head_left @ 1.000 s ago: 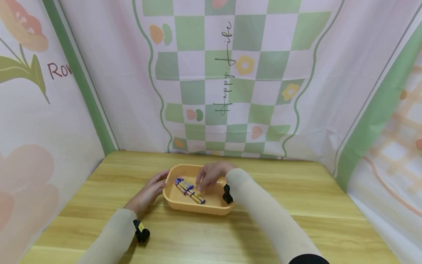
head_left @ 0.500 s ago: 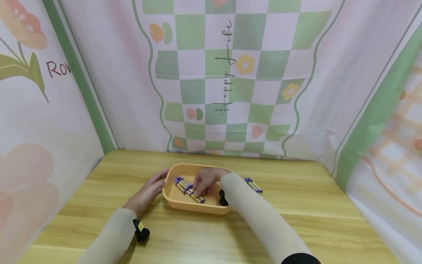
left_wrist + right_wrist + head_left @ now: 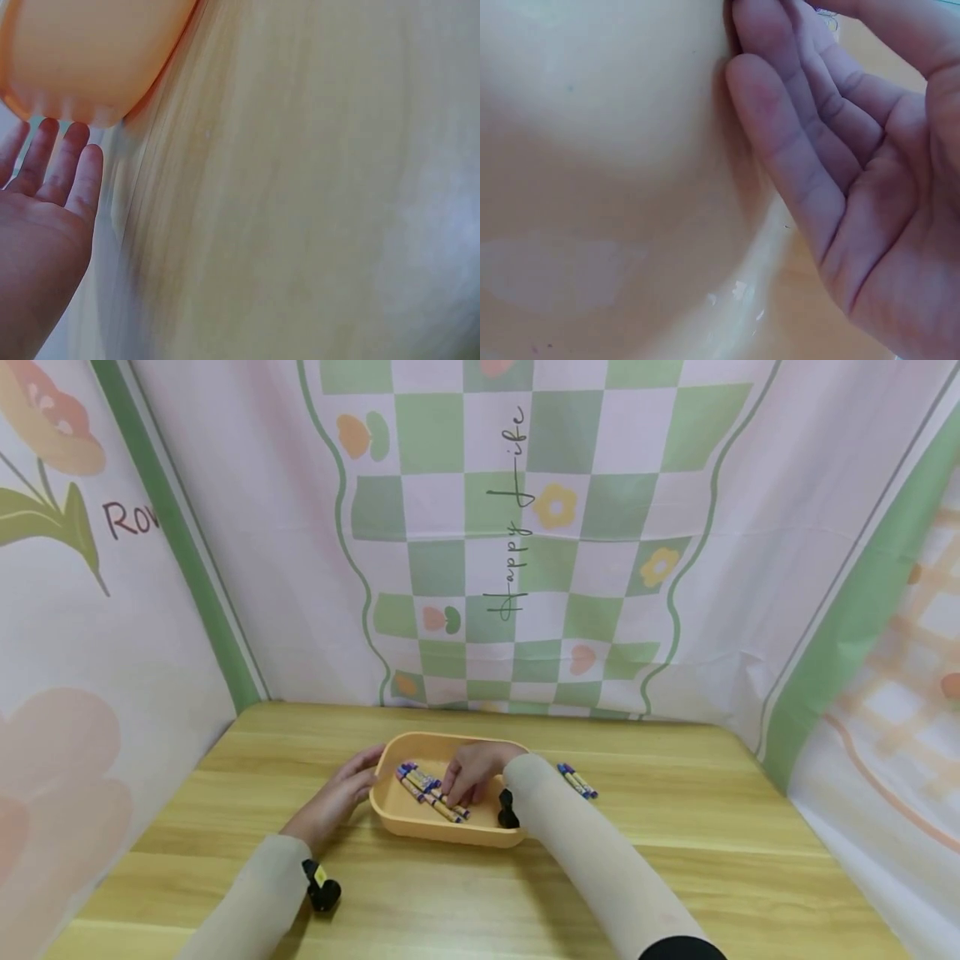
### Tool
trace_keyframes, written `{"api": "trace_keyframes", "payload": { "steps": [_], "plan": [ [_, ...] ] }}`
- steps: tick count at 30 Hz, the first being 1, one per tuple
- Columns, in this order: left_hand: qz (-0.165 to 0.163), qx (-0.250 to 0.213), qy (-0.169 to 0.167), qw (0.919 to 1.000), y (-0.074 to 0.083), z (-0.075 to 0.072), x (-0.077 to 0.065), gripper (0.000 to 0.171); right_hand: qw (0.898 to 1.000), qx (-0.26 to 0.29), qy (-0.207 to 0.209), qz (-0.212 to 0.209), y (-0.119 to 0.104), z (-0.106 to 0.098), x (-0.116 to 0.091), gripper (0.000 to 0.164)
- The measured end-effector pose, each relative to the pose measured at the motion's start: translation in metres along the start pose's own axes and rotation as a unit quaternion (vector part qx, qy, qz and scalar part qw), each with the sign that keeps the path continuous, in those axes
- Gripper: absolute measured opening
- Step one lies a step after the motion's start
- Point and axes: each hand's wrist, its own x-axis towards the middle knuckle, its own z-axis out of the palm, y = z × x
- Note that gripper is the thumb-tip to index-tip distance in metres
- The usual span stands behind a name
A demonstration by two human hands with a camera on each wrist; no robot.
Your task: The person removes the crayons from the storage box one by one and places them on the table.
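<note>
A shallow yellow-orange plastic basket sits on the table with several crayons in yellow wrappers with dark blue bands at its left side. My right hand reaches down into the basket, thumb and fingertips pinching one crayon at the right of the group; the fingers hide part of it. In the right wrist view, the fingers bend down close to the basket floor. My left hand lies at the basket's left end, its fingers extended against the outer wall.
Two more crayons lie side by side on the wooden table, right of the basket. A patterned cloth hangs behind the table's back edge. Each sleeve carries a small black wrist camera.
My right hand has come lower into the basket, to the crayons. One crayon at its fingertips has shifted slightly right, apart from its neighbour. The left hand has stayed at the basket's end.
</note>
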Motion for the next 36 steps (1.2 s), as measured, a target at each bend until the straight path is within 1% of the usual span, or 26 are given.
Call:
{"api": "trace_keyframes", "payload": {
  "steps": [7,11,15,19,21,28,32,36],
  "plan": [
    [0.004,0.004,0.004,1.0000,0.000,0.001,0.000,0.060,1.000,0.002,-0.007,-0.005,0.000,-0.009,-0.005,0.014],
    [0.008,0.002,0.007,0.9999,0.000,0.001,-0.001,0.060,1.000,-0.003,-0.002,-0.013,-0.004,-0.019,-0.014,0.015],
    [0.010,0.001,0.005,0.9999,0.001,0.002,-0.002,0.060,1.000,-0.020,0.017,-0.013,-0.006,-0.031,-0.027,0.017],
    [0.010,0.002,0.004,0.9999,0.001,0.002,-0.001,0.060,0.998,-0.040,0.039,0.003,-0.006,-0.047,-0.044,0.022],
    [0.010,0.004,0.004,0.9999,0.001,0.002,0.000,0.061,0.998,-0.042,0.048,0.008,-0.004,-0.055,-0.055,0.025],
    [0.008,0.005,0.001,1.0000,0.003,0.002,-0.001,0.062,0.995,-0.059,0.077,-0.011,0.015,-0.082,-0.090,0.035],
    [0.002,-0.001,0.006,1.0000,0.003,0.002,-0.001,0.062,0.995,-0.046,0.094,-0.005,0.033,-0.092,-0.108,0.035],
    [0.000,-0.007,0.010,0.9999,0.002,0.003,0.000,0.061,0.993,-0.038,0.109,0.001,0.054,-0.097,-0.122,0.036]
  ]
}}
